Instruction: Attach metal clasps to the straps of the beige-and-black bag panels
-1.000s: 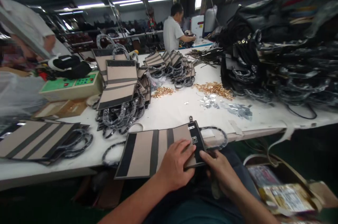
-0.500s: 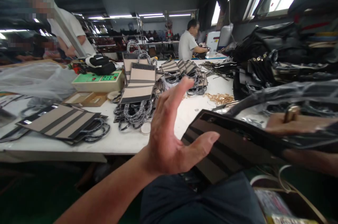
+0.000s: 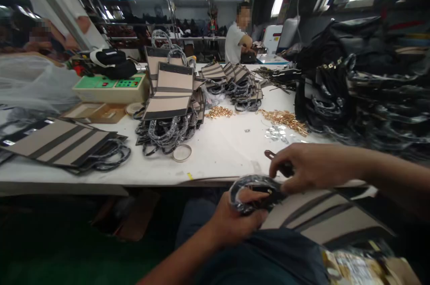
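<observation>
A beige and dark striped bag panel (image 3: 305, 213) lies tilted across my lap, below the table's front edge. Its plastic-wrapped handle (image 3: 240, 183) loops up at the panel's top end. My left hand (image 3: 231, 218) is closed on that end, fingers through the loop and thumb at the panel. Just above, my right hand (image 3: 307, 166) has its fingers closed round a small dark strap-like piece (image 3: 269, 155) with a hole at its tip. The rest of that piece is hidden behind the fingers.
On the white table (image 3: 218, 151) are stacked striped panels (image 3: 171, 106), gold hardware pieces (image 3: 284, 119), a tape ring (image 3: 182, 153) and a green-topped machine (image 3: 110, 88). Black bags (image 3: 322, 92) are heaped at right. Two people (image 3: 233, 43) are across the table.
My left hand, raised and spread before, has come down and gripped the panel's handle end. The panel has turned, its striped face now showing lighter. My right hand has moved left over it.
</observation>
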Available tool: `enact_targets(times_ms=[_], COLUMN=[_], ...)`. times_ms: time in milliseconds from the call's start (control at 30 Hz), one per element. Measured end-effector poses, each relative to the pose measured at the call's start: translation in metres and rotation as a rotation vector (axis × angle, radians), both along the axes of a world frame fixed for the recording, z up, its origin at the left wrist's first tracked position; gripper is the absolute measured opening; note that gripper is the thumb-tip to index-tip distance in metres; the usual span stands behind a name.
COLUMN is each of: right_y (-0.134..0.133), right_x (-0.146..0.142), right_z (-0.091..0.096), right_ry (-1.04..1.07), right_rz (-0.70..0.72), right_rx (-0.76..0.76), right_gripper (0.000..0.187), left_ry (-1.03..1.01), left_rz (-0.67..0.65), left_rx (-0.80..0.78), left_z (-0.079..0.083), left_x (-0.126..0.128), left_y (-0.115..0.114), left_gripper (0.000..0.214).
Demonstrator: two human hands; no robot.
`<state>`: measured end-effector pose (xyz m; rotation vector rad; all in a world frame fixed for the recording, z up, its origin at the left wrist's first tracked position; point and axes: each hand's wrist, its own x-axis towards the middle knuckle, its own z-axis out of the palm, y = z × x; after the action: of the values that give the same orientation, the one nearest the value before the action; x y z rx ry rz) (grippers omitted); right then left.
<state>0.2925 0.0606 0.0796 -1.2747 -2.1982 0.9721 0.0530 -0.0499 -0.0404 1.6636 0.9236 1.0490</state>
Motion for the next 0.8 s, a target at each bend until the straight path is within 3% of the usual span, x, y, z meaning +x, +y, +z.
enact_targets(times_ms=[33, 100, 233, 333, 500, 667, 733, 800], right_y=[0.008, 0.021, 0.048, 0.068, 0.097, 0.099, 0.086, 0.067], right_x=[-0.021, -0.058, -0.102, -0.121, -0.140, -0.131, -0.124, -0.116], right_z=[-0.011, -0.036, -0.081, -0.098, -0.117, -0.126, -0.122, -0.120], right_ry=[-0.164, -0.403, -0.656, -0.735, -0.711, -0.593, -0.462, -0.013], right_rz=[0.163, 0.306, 0.346, 0.353, 0.323, 0.183, 0.066, -0.111], right_rx=[-0.065, -0.100, 0.012, 0.050, 0.039, 0.092, 0.192, 0.236], right_gripper=[0.026, 0.026, 0.039, 0.045, 0.044, 0.038, 0.034, 0.021], left_ry=[0.036, 0.009, -0.248, -0.427, -0.669, -0.713, -0.692, -0.631], left_rz=[0.098, 0.217, 0.301, 0.350, 0.352, 0.518, 0.597, 0.582], left_rx=[-0.149, -0.347, -0.618, -0.756, -0.916, -0.906, -0.930, -0.991], left_z=[-0.020, -0.053, -0.091, -0.107, -0.119, -0.110, -0.106, -0.103], left_x=[-0.001, -0.002, -0.003, -0.002, 0.012, 0.025, 0.025, 0.022], left_y=[-0.005, -0.012, -0.008, 0.003, 0.019, 0.029, 0.035, 0.043], left_gripper=[0.023, 0.026, 0.035, 0.044, 0.054, 0.056, 0.057, 0.046])
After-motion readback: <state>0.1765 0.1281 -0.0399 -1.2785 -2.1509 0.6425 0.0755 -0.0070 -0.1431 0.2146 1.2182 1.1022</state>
